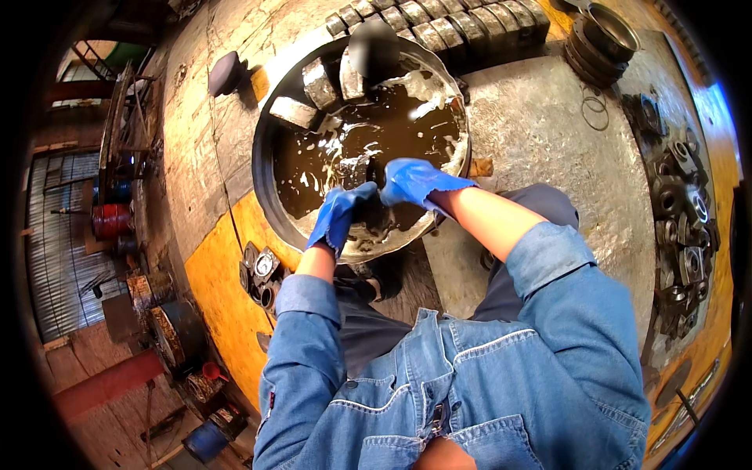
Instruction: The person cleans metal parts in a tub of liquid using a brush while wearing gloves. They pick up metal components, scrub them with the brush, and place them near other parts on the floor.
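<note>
A wide round metal basin of murky brown liquid, with pale foam along its edge, stands in front of me. My left hand, in a blue rubber glove, is closed at a wet, shiny metal part low in the basin. Close to its right, my right hand, gloved the same way, has its fingers curled in; what they grip is hidden. Several metal blocks rest at the basin's far left, partly out of the liquid. A dark, blurred round object shows over the far rim.
Rows of metal blocks line the floor behind the basin. Stacked metal rings and thin wire rings lie at far right. Loose metal parts cover the right side; more parts sit near left. Drums stand further left.
</note>
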